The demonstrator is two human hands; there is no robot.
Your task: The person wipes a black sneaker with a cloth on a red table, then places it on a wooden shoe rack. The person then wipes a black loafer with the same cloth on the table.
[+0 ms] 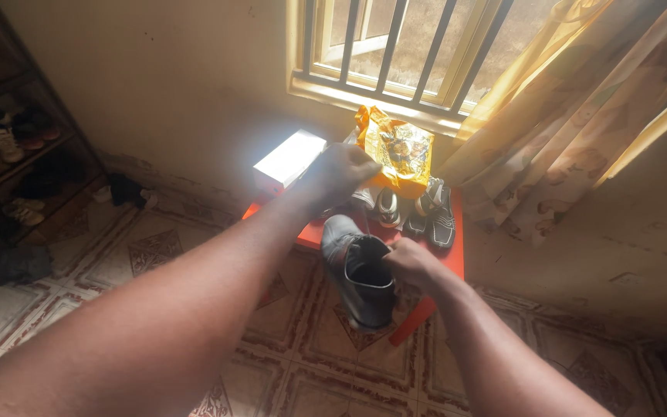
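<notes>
1. Grey shoe [360,278]: held by the right hand [411,262] at the near edge of the red table [454,259], partly overhanging the tiled floor [303,363]. Opening faces up toward the camera; toe points to the near side, away from the table.
2. Right hand: fingers curled over the rim of the shoe opening, thumb side toward the table. Grip closed on the shoe.
3. Left hand [337,174]: reached across the table toward its far side, fingers bent and closed on the lower edge of a yellow plastic bag [395,150]. Cannot tell how firmly it pinches the bag.
4. Yellow bag: stands at the back of the table, under the barred window [395,46], leaning toward the wall.
5. White box [289,160]: on the far left corner of the table, strongly lit, touching or just beside the left wrist.
6. Other shoes [418,208]: a few grey and dark ones lie on the table top between the bag and the held shoe, toes toward the near side.
7. Curtain [580,116]: hangs right of the table, patterned, lower hem near the table's right edge.
8. Shoe rack [17,154]: well apart, left of the table, against the wall, shelves holding several pairs in shadow.
</notes>
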